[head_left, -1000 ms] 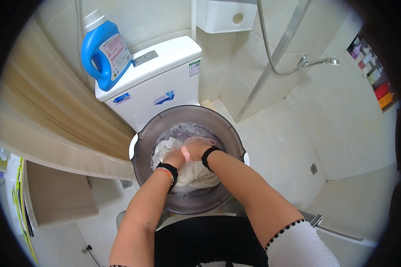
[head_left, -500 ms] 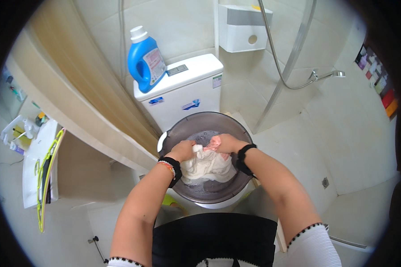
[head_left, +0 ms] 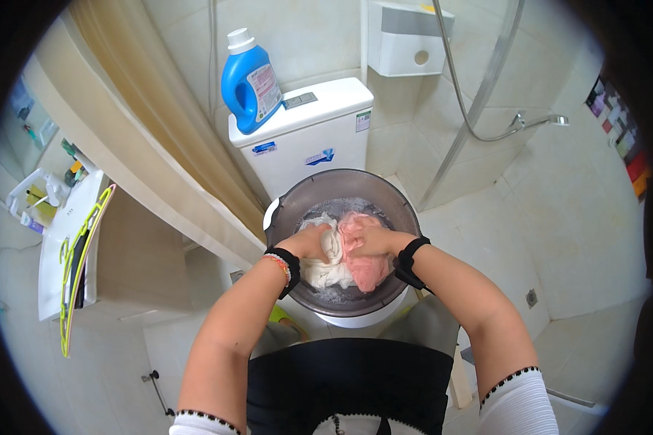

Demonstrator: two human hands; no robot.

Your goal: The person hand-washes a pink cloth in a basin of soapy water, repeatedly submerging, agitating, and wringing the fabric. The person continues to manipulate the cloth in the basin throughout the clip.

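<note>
A round, grey translucent basin (head_left: 297, 199) holds sudsy water and wet laundry. On its left side lies a white cloth (head_left: 331, 274), bunched up, with my left hand (head_left: 310, 242) closed on its upper part. Beside it my right hand (head_left: 374, 241) grips a pink cloth (head_left: 367, 274), its fingers curled into the folds. The two cloths touch each other in the middle of the basin. Both my wrists wear black bands, and the fingertips are partly sunk in fabric.
Behind the basin stands a white toilet tank (head_left: 297, 170) with a blue detergent bottle (head_left: 250, 83) on top. A beige curtain (head_left: 152, 156) hangs at the left, near a washbasin with hangers (head_left: 87, 254). A shower hose (head_left: 461, 109) hangs at the right.
The pink cloth, mostly hidden before, now spreads out on the right over the white one. My right hand has moved down onto it, and my left hand holds the white cloth lower.
</note>
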